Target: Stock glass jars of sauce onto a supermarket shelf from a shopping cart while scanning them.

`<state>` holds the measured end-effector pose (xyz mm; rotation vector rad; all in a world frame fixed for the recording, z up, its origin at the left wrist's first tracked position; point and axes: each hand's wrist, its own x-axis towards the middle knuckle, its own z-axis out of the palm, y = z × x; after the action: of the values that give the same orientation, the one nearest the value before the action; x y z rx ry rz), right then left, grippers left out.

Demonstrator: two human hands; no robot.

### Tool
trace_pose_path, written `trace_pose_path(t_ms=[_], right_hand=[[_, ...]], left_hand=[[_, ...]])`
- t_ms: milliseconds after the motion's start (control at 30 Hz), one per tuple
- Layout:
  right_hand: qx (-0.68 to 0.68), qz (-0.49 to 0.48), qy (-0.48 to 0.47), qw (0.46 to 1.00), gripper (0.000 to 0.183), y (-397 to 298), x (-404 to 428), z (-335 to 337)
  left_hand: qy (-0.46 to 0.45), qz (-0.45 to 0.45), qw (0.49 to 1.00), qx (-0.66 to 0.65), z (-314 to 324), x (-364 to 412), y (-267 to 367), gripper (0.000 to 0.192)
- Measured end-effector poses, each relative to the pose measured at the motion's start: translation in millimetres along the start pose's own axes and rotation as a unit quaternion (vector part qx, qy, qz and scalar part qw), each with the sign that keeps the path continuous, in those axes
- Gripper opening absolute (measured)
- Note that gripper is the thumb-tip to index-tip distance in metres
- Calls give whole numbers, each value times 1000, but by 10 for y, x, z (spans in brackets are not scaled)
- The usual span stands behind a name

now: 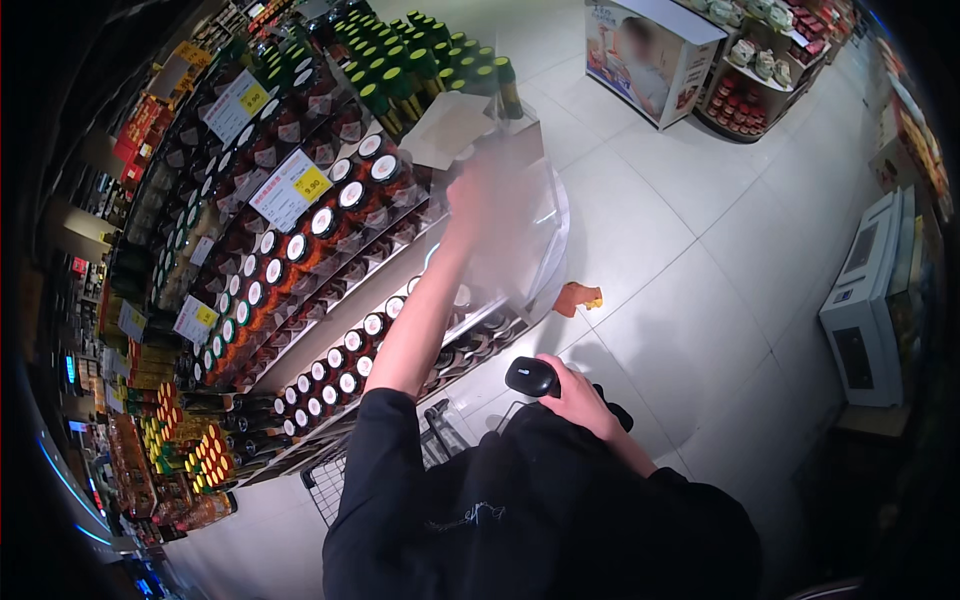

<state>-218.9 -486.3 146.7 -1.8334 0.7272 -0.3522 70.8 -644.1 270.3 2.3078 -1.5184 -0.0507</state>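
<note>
My left hand (466, 191) reaches forward over the end of a tiered shop shelf, beside a tan cardboard piece (448, 129) in front of green-capped bottles (409, 67). A hazy blur covers part of this hand, so whether it grips anything cannot be told. Low by my body, my right hand (574, 397) is closed around a black handheld device with a rounded head (531, 376), probably a barcode scanner. Rows of glass jars with white-topped lids (322, 222) fill the shelf left of my left arm, with price signs (291, 189) above them.
A wire shopping cart (326, 480) stands partly under my left side. An orange-brown scrap (577, 298) lies on the tiled floor (675, 247). Further off are a printed display counter (645, 60) and a round-ended shelf of red jars (739, 105). A white cabinet-like unit (862, 300) stands at right.
</note>
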Motion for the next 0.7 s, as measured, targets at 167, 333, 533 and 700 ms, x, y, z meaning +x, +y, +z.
trace_pose_path(t_ms=[167,333,533,700], right_hand=[[53,21,42,998,69,211,-85,-347],[59,44,50,996,69,373,-145,-546],[65,38,34,997,68,468,-173,-608],[69,56,-7,996,72,489,-135,-610]], left_hand=[[18,-49,992,119,482,756,-121,56],[15,-55,989,138,680,905,-230,34],[50,0,990,136,653,816,-213,21],[81,106,990,54,222,319,4,18]])
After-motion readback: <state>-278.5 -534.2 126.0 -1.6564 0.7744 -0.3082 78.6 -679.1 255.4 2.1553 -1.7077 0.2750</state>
